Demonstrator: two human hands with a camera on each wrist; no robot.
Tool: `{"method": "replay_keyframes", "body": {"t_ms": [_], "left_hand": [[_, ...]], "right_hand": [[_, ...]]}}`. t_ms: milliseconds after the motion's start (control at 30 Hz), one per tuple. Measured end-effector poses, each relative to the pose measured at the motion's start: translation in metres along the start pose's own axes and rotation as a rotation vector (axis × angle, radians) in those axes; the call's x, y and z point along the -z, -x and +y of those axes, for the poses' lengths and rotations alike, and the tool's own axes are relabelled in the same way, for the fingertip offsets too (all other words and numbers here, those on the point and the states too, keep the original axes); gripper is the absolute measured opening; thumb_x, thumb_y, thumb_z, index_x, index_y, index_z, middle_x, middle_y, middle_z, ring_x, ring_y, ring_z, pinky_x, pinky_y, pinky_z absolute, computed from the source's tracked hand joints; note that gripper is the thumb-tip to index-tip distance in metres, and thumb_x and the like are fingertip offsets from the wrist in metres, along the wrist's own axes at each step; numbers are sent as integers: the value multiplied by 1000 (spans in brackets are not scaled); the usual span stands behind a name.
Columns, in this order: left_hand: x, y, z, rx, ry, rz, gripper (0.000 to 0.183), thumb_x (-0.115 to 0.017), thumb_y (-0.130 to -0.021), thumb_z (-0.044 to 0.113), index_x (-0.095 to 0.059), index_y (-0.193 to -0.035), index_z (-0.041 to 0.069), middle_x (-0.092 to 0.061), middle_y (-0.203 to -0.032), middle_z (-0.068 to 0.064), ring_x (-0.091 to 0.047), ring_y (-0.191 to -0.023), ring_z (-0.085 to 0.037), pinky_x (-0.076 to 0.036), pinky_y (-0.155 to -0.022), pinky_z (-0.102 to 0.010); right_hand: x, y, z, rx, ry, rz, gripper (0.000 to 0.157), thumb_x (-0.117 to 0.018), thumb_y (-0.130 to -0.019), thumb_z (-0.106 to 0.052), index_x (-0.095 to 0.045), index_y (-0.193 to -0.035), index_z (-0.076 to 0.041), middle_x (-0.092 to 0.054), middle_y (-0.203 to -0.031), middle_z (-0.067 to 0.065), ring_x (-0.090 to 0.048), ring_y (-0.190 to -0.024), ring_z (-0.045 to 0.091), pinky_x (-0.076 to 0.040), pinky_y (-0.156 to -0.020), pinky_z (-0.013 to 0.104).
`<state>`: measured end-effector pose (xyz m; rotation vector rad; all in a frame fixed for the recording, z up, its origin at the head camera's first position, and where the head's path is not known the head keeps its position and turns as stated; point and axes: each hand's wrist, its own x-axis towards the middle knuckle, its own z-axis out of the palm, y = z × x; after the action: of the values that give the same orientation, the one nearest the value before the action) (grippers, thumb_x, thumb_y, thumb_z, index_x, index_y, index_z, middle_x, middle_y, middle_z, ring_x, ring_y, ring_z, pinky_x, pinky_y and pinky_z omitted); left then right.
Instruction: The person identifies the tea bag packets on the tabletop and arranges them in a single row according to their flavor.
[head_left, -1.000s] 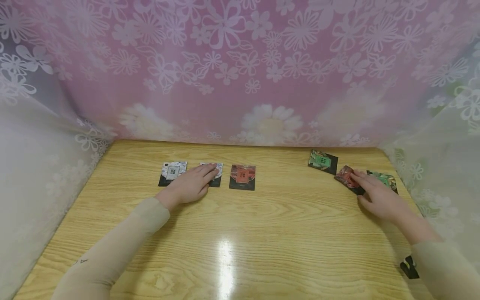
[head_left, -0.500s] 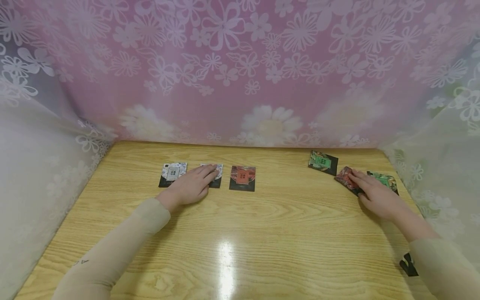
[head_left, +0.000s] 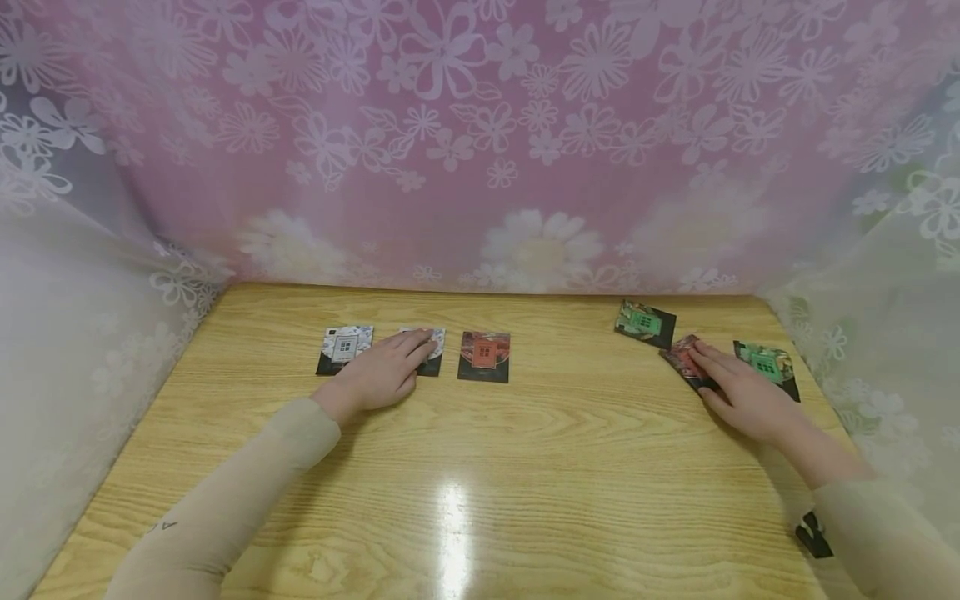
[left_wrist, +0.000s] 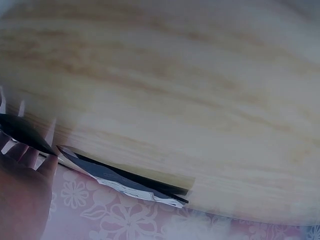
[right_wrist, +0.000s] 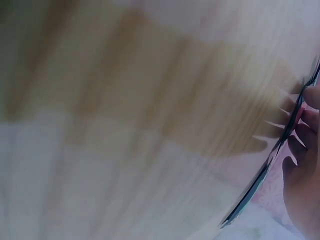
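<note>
Left hand (head_left: 375, 373) partly covers white packet (head_left: 432, 365); right hand (head_left: 750, 402), red packet (head_left: 680, 358) (askew).

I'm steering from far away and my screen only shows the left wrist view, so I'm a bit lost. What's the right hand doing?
Observer: The right hand rests on a red-and-black packet, over on the right side of the table.
Operator: Ooh! What's next to that packet?
Observer: One green-and-black packet on its left, a little farther back, and a second green-and-black packet on its right.
Operator: And what's just to the right of the left hand?
Observer: Another red-and-black packet, lying flat with nobody touching it.
</note>
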<state>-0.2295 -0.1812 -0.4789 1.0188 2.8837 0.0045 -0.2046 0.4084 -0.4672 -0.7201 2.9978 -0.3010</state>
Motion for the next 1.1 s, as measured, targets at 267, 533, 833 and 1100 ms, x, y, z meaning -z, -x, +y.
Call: {"method": "replay_keyframes", "body": {"t_ms": [267, 533, 833, 1100], "left_hand": [[1, 1, 2, -1, 7, 11, 60, -37, -110, 22, -31, -168, 9, -28, -176, -13, -31, -162, -34, -31, -134, -51], [4, 3, 5, -10, 25, 17, 60, -38, -109, 20, -33, -167, 6, -31, -174, -15, -32, -161, -35, -31, -134, -52], [1, 3, 4, -7, 9, 10, 60, -37, -109, 21, -32, -168, 7, -30, -175, -14, -31, -162, -35, -30, -134, -51], [2, 1, 3, -7, 6, 9, 60, -36, -110, 21, -32, -167, 7, -30, -175, -14, -30, -162, -34, -29, -135, -51]], "right_hand": [[-4, -2, -19, 28, -6, 23, 68, -67, -106, -22, -38, -164, -3, -39, -166, 29, -42, -145, 57, -41, -111, 74], [-7, -10, -46, 30, 8, 15, 67, -68, -105, -21, -41, -162, 1, -39, -166, 29, -42, -146, 55, -40, -117, 72], [-10, -23, -77, 14, 34, -14, 67, -65, -106, -23, -38, -163, 1, -37, -167, 29, -41, -149, 53, -37, -122, 69], [-15, -37, -103, 40, 42, 0, 66, -63, -107, -23, -39, -162, 2, -38, -167, 29, -42, -150, 52, -38, -123, 68]]}}
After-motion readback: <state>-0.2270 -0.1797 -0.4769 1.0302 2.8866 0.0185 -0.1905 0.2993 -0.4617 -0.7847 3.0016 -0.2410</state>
